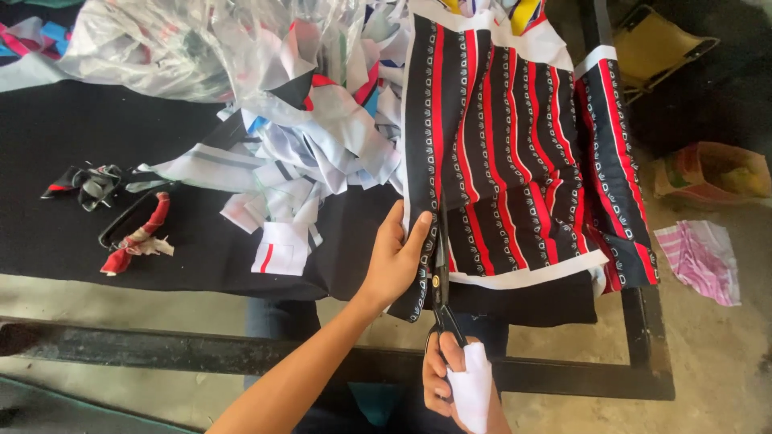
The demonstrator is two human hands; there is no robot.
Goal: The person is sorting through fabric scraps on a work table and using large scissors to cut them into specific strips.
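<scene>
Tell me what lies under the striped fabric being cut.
Under the striped fabric shows a black table cover, visible below its lower edge. The scissors run along its left strip, which the left hand holds. Anything else beneath is covered.

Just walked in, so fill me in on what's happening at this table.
A person is cutting striped black, red and white fabric with scissors. The left hand holds the fabric's edge beside the blades; the right hand works the scissors, with white cloth over it. A heap of fabric scraps lies on the black table.
</scene>
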